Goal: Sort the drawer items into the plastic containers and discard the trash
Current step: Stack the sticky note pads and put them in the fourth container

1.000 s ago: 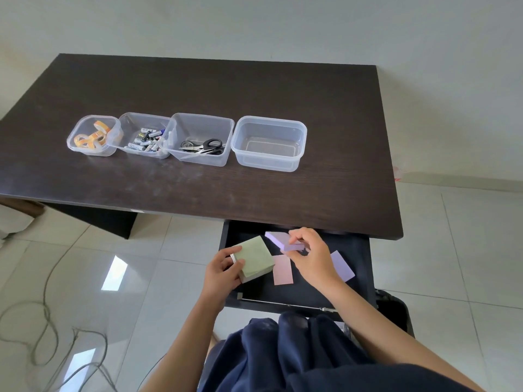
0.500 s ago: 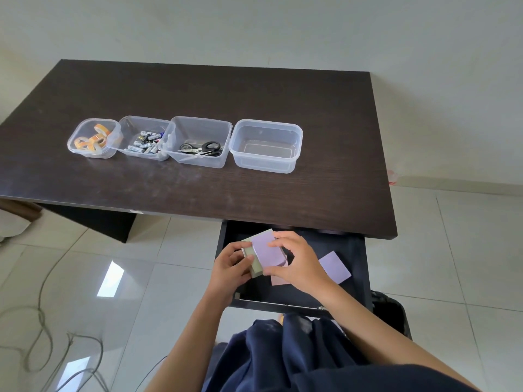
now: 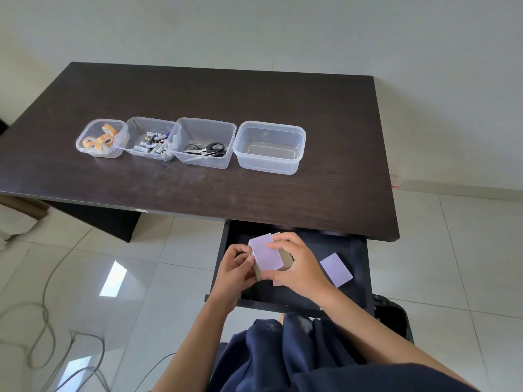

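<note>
Single head-worn wide-angle view, looking forward and steeply down from above the seated person. The open drawer [image 3: 297, 284] and both forearms lie near the lower frame; the dark desk [image 3: 198, 193] fills the middle distance, wall beyond, tiled floor [image 3: 113, 278] at both sides.

We observe both hands, left hand [image 3: 236, 267] and right hand [image 3: 297, 264], gripping a purple-topped note stack [image 3: 266, 254] over the open drawer [image 3: 359, 267]; a pink sheet apparently lies beneath.

A dark wooden desk [image 3: 215, 103] stands against a pale wall [image 3: 254, 26] on glossy white floor tiles [image 3: 93, 278].
</note>
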`<state>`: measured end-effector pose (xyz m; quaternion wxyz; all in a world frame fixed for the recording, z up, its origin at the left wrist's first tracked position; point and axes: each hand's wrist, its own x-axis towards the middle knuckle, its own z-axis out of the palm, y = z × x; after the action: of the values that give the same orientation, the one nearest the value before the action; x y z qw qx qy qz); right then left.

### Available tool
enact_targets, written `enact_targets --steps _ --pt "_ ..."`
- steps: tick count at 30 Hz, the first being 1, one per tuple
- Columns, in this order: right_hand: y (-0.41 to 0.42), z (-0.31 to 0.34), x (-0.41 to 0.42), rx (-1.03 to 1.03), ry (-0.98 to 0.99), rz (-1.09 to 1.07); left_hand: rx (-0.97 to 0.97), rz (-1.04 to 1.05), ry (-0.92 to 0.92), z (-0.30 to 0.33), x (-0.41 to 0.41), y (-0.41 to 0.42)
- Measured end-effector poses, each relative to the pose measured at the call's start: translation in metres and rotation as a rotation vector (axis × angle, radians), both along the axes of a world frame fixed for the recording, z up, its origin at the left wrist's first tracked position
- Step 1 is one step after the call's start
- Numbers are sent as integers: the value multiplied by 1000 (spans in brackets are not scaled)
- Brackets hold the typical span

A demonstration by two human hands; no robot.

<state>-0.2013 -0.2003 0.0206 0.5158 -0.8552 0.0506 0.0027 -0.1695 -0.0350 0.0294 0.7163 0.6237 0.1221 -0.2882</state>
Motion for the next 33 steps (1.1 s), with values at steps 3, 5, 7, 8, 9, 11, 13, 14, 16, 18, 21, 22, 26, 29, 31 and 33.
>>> enact_targets --steps 3,5,7,8,9,11,13,14,16,18,21,22,26,29,31,33 --pt "2 -3 1 22 -2 2 7 15 7 1 0 1" --pt "4 -5 2 46 8 7 7 23 1 2 0 1" --pt "7 -8 2 63 12 13 16 28 -13 3 0 1" --pt "7 -10 2 69 11 16 26 32 -18 3 0 1" --pt "8 -12 3 73 15 18 39 36 -21 2 0 2" --pt "9 -15 3 79 27 14 77 44 -17 0 1 3" --pt "9 -17 2 134 33 -45 111 53 -12 -1 2 5" --pt "8 -19 1 181 37 -105 123 58 -11 -2 2 7" --pt "4 -29 0 245 69 -264 148 69 -13 -2 4 10" --pt "-5 -42 -1 185 124 -348 175 77 -16 -1 4 15" --pt "-20 -69 0 -36 308 -228 198 90 -5 -1 3 22" --pt "-23 -77 1 -106 380 -166 204 95 -2 0 3 24" --pt "-26 -98 8 -306 578 22 241 93 9 1 2 32" --pt "-19 -103 11 -402 644 49 270 79 14 1 1 37" --pt "-16 -107 12 -455 632 46 279 77 18 2 1 39" --pt "-14 -110 11 -452 618 6 279 78 23 4 2 41"
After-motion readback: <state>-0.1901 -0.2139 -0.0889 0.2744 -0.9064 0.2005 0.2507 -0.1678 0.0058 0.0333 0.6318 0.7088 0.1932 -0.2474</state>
